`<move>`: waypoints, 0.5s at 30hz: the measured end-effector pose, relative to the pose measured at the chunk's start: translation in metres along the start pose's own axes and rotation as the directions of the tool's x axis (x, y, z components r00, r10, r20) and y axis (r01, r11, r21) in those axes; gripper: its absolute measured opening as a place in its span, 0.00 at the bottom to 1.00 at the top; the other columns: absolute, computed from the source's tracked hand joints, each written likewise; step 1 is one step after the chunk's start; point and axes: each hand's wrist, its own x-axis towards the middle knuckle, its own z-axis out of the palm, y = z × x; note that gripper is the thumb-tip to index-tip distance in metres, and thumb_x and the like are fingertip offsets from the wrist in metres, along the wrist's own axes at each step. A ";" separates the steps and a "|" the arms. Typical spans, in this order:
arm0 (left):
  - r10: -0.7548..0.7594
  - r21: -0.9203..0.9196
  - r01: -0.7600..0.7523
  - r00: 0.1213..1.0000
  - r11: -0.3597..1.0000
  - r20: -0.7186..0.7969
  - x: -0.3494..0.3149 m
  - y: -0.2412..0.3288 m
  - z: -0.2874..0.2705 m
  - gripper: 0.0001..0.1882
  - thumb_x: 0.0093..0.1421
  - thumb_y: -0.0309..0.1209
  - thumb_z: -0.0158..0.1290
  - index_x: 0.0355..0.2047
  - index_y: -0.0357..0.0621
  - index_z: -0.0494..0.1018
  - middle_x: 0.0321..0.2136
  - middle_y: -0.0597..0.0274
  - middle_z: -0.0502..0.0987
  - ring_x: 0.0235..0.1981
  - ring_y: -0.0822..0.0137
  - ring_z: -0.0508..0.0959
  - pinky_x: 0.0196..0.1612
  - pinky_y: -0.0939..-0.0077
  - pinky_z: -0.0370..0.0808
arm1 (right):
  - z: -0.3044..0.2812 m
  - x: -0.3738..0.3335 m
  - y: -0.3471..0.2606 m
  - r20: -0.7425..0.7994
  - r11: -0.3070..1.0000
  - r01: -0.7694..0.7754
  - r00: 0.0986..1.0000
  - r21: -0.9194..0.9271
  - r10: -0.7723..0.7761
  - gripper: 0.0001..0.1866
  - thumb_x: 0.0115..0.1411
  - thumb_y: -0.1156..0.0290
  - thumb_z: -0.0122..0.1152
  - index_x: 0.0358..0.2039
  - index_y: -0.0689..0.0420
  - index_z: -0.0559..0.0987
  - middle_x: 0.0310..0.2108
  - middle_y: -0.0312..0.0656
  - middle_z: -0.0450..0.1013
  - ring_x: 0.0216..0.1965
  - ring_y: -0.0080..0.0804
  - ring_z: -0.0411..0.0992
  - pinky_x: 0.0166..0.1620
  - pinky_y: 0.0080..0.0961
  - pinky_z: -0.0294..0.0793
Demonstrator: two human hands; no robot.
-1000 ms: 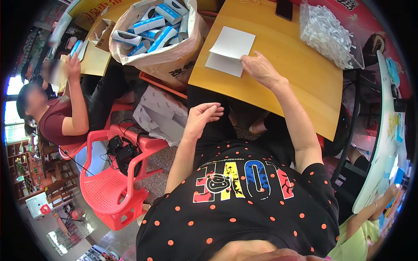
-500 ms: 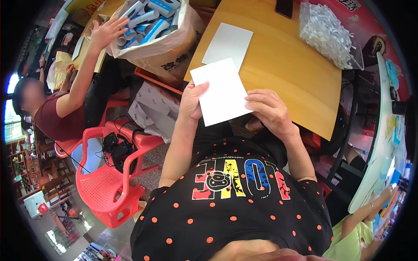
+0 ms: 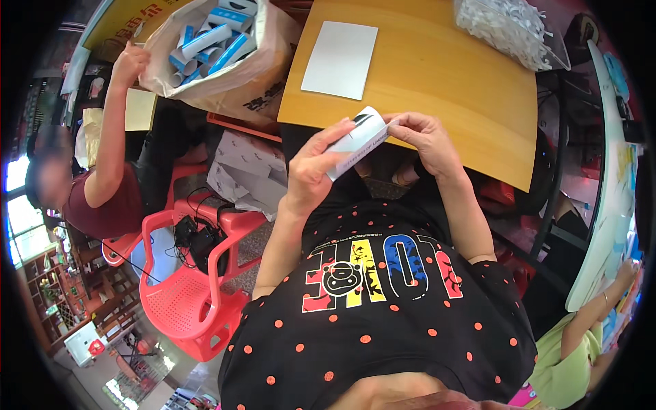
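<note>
Above my lap, at the near edge of the wooden table (image 3: 424, 75), a white printed paper sheet (image 3: 363, 140) is curled into a loose roll, with dark and grey print on its outer side. My left hand (image 3: 313, 167) is closed around its left end. At the other end my right hand (image 3: 427, 140) pinches the sheet's free edge between thumb and fingers. A flat stack of white sheets (image 3: 340, 60) lies on the table beyond my hands; how many sheets it holds I cannot tell.
Left of the table stands a large white sack (image 3: 273, 68) of blue-and-white paper tubes (image 3: 208, 41). A clear bin of white paper strips (image 3: 506, 34) sits at the far right. A red plastic chair (image 3: 191, 301) holds black cables. Co-workers sit at left (image 3: 102, 184) and lower right (image 3: 570, 362).
The flat sheet in my hands is now curled into a roll with print showing. My left hand has closed around it. The co-worker's raised hand at left has moved left and down.
</note>
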 end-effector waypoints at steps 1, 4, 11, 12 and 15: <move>0.025 0.039 -0.026 0.999 0.999 0.031 0.000 0.002 0.002 0.12 0.46 0.12 0.53 0.30 0.37 0.80 0.48 0.48 0.75 0.53 0.53 0.74 0.54 0.68 0.72 | 0.000 0.001 0.002 0.023 0.999 -0.046 0.999 0.003 0.045 0.10 0.58 0.67 0.63 0.33 0.61 0.81 0.31 0.33 0.77 0.38 0.22 0.72 0.46 0.22 0.70; 0.083 0.148 -0.098 0.991 0.984 0.102 -0.001 -0.001 0.003 0.16 0.46 0.12 0.52 0.35 0.37 0.79 0.51 0.50 0.74 0.52 0.55 0.75 0.53 0.70 0.72 | 0.000 0.004 0.007 -0.021 0.997 0.040 0.999 0.068 -0.039 0.06 0.57 0.75 0.62 0.34 0.63 0.80 0.33 0.39 0.77 0.36 0.23 0.73 0.45 0.21 0.72; -0.741 -0.645 0.561 0.671 0.519 -0.012 -0.024 0.001 -0.010 0.09 0.62 0.21 0.49 0.42 0.33 0.74 0.38 0.55 0.78 0.31 0.68 0.81 0.25 0.85 0.74 | -0.002 -0.007 -0.007 -0.130 0.926 0.292 0.935 -0.241 -0.329 0.06 0.55 0.74 0.65 0.32 0.63 0.82 0.29 0.36 0.77 0.34 0.21 0.73 0.41 0.19 0.71; -0.781 -0.684 0.605 0.619 0.407 0.083 -0.024 0.003 -0.008 0.09 0.62 0.22 0.49 0.42 0.33 0.74 0.37 0.54 0.78 0.27 0.68 0.81 0.20 0.86 0.71 | -0.001 -0.007 -0.008 -0.102 0.909 0.325 0.927 -0.263 -0.361 0.06 0.55 0.74 0.65 0.32 0.63 0.82 0.29 0.36 0.77 0.34 0.21 0.73 0.40 0.19 0.72; -0.790 -0.749 0.651 0.522 0.124 0.323 -0.022 0.004 0.000 0.11 0.63 0.24 0.50 0.44 0.32 0.72 0.34 0.52 0.78 0.19 0.68 0.80 0.09 0.90 0.64 | 0.000 -0.009 -0.006 -0.046 0.898 0.344 0.928 -0.275 -0.370 0.06 0.54 0.74 0.66 0.31 0.62 0.82 0.30 0.37 0.78 0.33 0.22 0.74 0.39 0.19 0.72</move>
